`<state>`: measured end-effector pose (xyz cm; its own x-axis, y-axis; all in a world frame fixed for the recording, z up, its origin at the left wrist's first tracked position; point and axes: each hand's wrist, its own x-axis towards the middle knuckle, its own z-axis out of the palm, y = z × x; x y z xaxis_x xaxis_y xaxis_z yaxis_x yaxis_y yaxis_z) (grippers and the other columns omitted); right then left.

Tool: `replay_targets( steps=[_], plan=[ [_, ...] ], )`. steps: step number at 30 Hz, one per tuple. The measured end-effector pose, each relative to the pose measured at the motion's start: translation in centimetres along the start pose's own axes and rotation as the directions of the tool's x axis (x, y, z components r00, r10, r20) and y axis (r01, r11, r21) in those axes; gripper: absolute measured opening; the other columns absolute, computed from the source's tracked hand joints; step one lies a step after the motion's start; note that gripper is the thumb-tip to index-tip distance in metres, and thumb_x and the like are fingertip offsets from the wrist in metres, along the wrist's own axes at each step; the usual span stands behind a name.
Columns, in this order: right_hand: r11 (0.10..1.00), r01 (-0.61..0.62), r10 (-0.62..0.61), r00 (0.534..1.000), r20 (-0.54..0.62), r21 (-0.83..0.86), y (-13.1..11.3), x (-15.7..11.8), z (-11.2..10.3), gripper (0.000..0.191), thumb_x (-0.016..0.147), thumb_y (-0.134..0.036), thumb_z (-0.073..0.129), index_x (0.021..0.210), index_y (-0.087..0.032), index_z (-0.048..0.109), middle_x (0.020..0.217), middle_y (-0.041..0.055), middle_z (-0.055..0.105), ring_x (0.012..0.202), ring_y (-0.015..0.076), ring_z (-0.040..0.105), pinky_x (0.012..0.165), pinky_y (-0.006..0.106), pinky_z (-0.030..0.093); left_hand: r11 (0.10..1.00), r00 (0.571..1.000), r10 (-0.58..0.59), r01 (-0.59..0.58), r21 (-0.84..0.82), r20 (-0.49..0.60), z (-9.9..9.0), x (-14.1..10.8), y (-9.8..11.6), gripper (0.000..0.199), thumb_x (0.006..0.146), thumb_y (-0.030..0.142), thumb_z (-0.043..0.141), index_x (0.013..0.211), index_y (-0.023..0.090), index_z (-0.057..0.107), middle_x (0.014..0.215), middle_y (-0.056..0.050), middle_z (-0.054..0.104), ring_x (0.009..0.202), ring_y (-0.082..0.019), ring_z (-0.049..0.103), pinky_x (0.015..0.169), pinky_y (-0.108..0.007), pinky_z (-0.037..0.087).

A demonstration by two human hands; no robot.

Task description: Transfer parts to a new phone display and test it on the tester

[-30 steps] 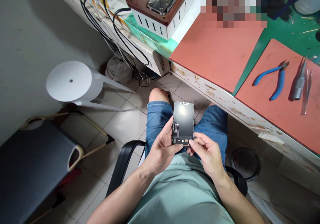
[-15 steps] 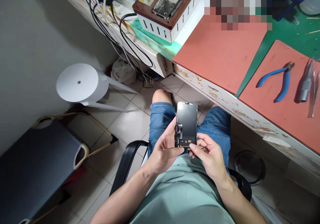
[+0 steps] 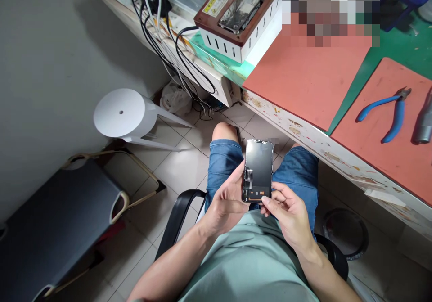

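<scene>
Between my two hands, above my lap, is a phone screen assembly (image 3: 259,164), its dark back with flex cable and small connectors facing up. My left hand (image 3: 227,205) grips its left edge, the thumb by the lower left corner. At the lower right corner, my right hand (image 3: 286,209) pinches it between thumb and fingers; the fingertips underneath are partly hidden. The piece is roughly upright in view, its top end pointing toward the workbench.
On the bench at right, blue-handled cutters (image 3: 393,110) and a grey metal tool (image 3: 423,124) lie on an orange mat (image 3: 415,167). A brown-topped heating box (image 3: 232,18) stands near cables. A white stool (image 3: 119,113) and a folding cot (image 3: 64,221) are at left.
The whole view has shifted, so everything appears a little further right and lower. Both hands keep hold of the phone screen, and the left thumb has slid slightly off its lower edge.
</scene>
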<state>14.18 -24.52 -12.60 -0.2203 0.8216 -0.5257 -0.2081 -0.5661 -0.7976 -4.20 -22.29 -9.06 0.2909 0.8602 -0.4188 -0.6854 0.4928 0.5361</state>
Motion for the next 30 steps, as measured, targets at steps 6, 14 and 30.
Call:
replay_targets(
  steps=[6, 14, 30],
  plan=[
    [1.000, -0.001, 0.001, 1.000, -0.004, 0.006, -0.01, -0.05, 0.12, 0.038, 0.094, -0.041, 0.085, 0.124, -0.024, 0.071, 0.075, -0.0040, 0.069, 0.066, 0.0155, 0.070, 0.064, 0.027, 0.053, 1.000, 1.000, 0.004, -0.004, -0.026, -0.004, -0.08, 0.02, 0.08, 0.093, 0.065, 0.007, 0.074, 0.153, 0.035, 0.062, 0.151, -0.008, 0.064, 0.131, -0.038, 0.064, 0.094, -0.048, 0.060],
    [1.000, 0.008, -0.008, 1.000, -0.015, -0.008, -0.05, -0.15, 0.20, 0.039, 0.093, -0.042, 0.086, 0.124, -0.024, 0.071, 0.074, -0.0035, 0.069, 0.067, 0.0169, 0.071, 0.063, 0.028, 0.055, 1.000, 1.000, 0.008, -0.007, 0.011, -0.018, -0.11, -0.04, 0.12, 0.091, 0.065, 0.011, 0.075, 0.153, 0.035, 0.061, 0.154, -0.009, 0.063, 0.132, -0.040, 0.064, 0.096, -0.051, 0.060],
    [0.999, 0.032, -0.033, 0.999, -0.019, -0.026, -0.51, -0.36, 0.67, 0.038, 0.094, -0.043, 0.084, 0.124, -0.024, 0.071, 0.075, -0.0034, 0.069, 0.067, 0.0154, 0.070, 0.064, 0.027, 0.055, 0.993, 0.997, 0.078, -0.075, 0.092, -0.024, -0.22, -0.02, -0.67, 0.082, 0.087, 0.012, 0.084, 0.156, 0.046, 0.056, 0.161, -0.005, 0.058, 0.103, -0.021, 0.073, 0.083, -0.035, 0.061]
  ],
)
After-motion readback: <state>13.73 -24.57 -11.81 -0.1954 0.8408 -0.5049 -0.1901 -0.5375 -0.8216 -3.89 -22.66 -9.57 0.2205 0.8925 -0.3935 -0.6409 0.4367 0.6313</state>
